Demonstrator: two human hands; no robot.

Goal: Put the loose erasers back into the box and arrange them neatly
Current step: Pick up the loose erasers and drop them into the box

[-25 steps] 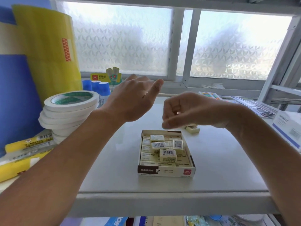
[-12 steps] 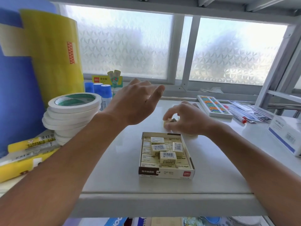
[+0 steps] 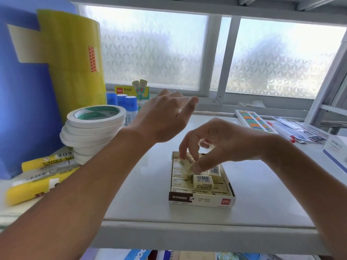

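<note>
Having come over the box (image 3: 201, 198), right hand (image 3: 221, 145) pinching an eraser (image 3: 185, 164); left hand (image 3: 163, 119) slack.

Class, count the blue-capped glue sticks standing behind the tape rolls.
3: blue-capped glue sticks side by side behind the tape rolls; others may be hidden.

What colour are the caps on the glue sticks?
Blue caps, seen in the head view.

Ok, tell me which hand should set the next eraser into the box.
Right. The right hand already pinches an eraser directly over the box; the left hand hovers open, farther back.
</note>
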